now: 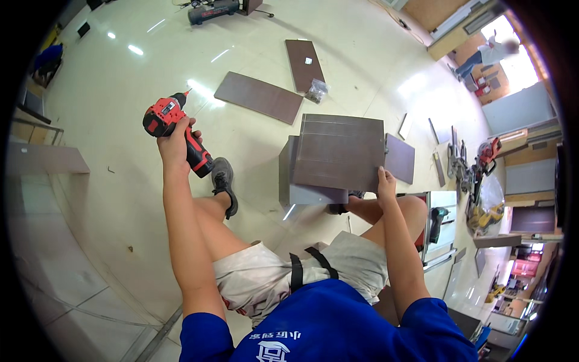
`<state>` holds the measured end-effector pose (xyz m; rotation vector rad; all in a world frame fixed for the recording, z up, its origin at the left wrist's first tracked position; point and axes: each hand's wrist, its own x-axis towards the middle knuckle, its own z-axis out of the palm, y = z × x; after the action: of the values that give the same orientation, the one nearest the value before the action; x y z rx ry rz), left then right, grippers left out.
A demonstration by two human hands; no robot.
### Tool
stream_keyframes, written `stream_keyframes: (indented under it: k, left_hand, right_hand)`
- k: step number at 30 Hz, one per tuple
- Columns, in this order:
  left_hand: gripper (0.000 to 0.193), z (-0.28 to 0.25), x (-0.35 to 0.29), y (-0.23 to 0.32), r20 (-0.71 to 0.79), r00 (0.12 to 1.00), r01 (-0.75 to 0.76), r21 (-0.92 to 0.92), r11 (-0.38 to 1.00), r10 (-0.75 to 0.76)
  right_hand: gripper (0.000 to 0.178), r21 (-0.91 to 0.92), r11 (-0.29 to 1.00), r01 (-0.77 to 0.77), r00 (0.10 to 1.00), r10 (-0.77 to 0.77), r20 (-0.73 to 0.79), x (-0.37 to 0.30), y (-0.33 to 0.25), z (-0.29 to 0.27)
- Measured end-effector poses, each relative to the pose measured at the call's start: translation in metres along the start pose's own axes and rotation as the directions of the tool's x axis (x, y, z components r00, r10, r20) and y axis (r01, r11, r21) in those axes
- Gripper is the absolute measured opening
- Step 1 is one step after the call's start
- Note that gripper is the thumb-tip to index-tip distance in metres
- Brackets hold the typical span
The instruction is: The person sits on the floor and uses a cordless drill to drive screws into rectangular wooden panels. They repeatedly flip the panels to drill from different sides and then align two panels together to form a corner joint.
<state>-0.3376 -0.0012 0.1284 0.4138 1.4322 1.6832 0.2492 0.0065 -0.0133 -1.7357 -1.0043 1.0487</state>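
Brown panels (341, 151), assembled into a box standing on the floor (120, 108) at the person's knees, are being steadied by the right hand (386, 184) gripping the edge, while the left hand (175, 142), clenching a red drill (175, 130), is holding it clear.

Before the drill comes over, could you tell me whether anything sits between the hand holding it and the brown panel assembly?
Nothing visible does. The left hand holds the red drill up over bare floor; the right hand grips the brown panel assembly. Only the left shoe lies lower between them.
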Motion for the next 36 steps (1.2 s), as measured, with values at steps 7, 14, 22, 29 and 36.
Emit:
stream_keyframes:
  k: [7, 14, 22, 29, 36]
  left_hand:
    - [0.026, 0.003, -0.001, -0.001, 0.011, 1.000, 0.017, 0.075, 0.997, -0.018]
    - [0.025, 0.021, 0.004, -0.011, 0.049, 0.996, 0.066, 0.075, 0.995, -0.070]
    - [0.025, 0.037, 0.007, -0.022, 0.100, 0.989, 0.089, 0.162, 0.983, -0.106]
    - [0.025, 0.032, 0.008, -0.019, 0.106, 0.991, 0.061, 0.205, 0.977, -0.084]
    - [0.021, 0.045, 0.008, -0.027, 0.130, 0.987, 0.061, 0.247, 0.967, -0.095]
  right_hand:
    - [0.050, -0.219, 0.971, -0.100, 0.993, 0.112, 0.043, -0.003, 0.074, 0.005]
    - [0.052, -0.152, 0.942, -0.301, 0.942, 0.318, 0.104, -0.006, 0.157, 0.006]
    - [0.046, -0.062, 0.909, -0.413, 0.910, 0.414, -0.001, 0.005, 0.135, -0.024]
    - [0.096, -0.877, 0.237, 0.419, 0.905, -0.184, 0.383, -0.014, 0.033, -0.012]
    - [0.083, -0.643, -0.233, 0.729, 0.569, -0.316, 0.759, 0.002, 0.046, -0.003]
